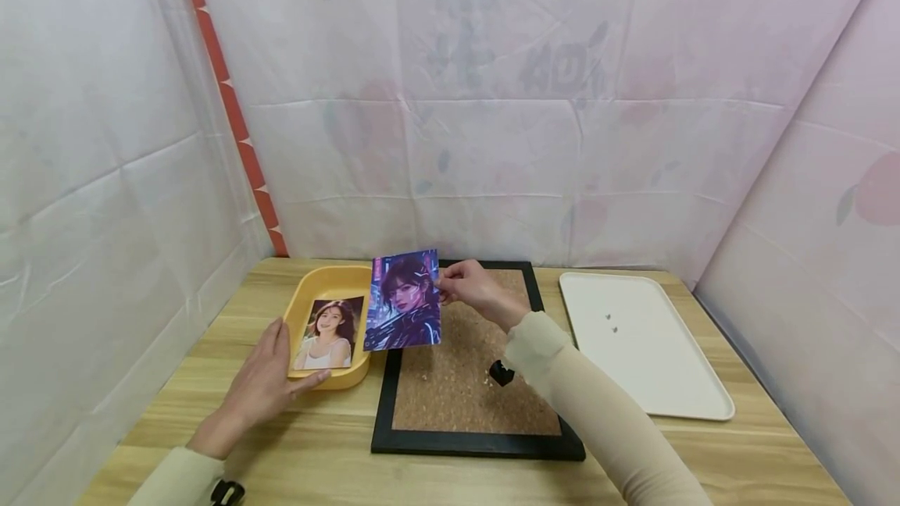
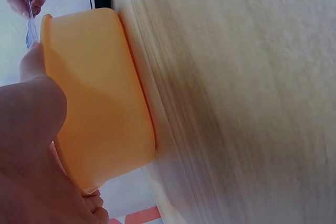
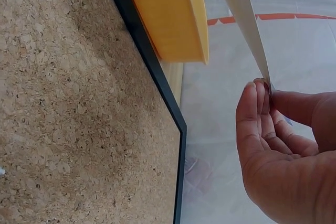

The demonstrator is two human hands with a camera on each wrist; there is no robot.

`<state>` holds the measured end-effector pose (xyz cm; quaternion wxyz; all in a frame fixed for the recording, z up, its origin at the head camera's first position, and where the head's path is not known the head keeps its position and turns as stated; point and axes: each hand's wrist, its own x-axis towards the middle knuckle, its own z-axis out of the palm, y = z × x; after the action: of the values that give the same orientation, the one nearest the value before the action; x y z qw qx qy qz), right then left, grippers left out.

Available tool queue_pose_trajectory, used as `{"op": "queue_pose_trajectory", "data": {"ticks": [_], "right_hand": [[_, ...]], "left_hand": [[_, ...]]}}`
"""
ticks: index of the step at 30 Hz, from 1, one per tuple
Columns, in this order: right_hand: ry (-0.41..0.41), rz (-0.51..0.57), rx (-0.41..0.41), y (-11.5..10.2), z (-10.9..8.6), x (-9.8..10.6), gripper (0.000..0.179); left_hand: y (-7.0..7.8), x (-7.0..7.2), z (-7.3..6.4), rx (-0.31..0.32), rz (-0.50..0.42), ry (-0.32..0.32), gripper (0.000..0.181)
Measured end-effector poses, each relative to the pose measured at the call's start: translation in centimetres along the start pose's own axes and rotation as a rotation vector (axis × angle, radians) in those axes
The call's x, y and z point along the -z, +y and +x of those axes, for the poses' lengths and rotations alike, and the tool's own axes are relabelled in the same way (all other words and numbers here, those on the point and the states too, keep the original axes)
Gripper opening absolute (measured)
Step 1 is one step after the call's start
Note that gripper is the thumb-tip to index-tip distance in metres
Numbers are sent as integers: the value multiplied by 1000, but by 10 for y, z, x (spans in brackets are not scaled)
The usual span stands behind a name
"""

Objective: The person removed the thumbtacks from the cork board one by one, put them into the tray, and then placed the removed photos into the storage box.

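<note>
My right hand (image 1: 473, 287) pinches the right edge of a photo print (image 1: 404, 303) between thumb and fingers. The print carries a purple and blue futuristic figure. It is raised, overlapping the yellow tray (image 1: 295, 318) and the framed corkboard (image 1: 485, 404) in the head view. In the right wrist view the pale back of the print faces the board. My left hand (image 1: 260, 377) holds the tray at its near left corner, thumb along the front rim and fingers at the left side. A portrait photo (image 1: 329, 338) lies in the tray.
A cream tray (image 1: 668, 350) stands on the wooden table (image 1: 302, 451) to the right, with small metallic pieces (image 1: 612, 324) in it. A black wrist device (image 1: 501, 373) shows below the right cuff, over the corkboard. Fabric walls (image 1: 492, 139) enclose the table.
</note>
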<state>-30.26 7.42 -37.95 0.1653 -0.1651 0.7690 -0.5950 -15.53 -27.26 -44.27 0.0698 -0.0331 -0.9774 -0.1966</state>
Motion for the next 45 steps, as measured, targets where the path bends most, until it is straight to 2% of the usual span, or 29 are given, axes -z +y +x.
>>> {"op": "queue_pose_trajectory", "data": {"ticks": [15,22,45], "right_hand": [[9,-24,-20,-4,6,-3,20],[-8,-19,7,-6,10,-7,20],[-21,-33,24,-1,21,-34,19]], "left_hand": [[1,-2,2,-23,36,-13,131],[1,-1,2,-32,49,-6,130],[1,-2,0,-38,72,-3,126]]}}
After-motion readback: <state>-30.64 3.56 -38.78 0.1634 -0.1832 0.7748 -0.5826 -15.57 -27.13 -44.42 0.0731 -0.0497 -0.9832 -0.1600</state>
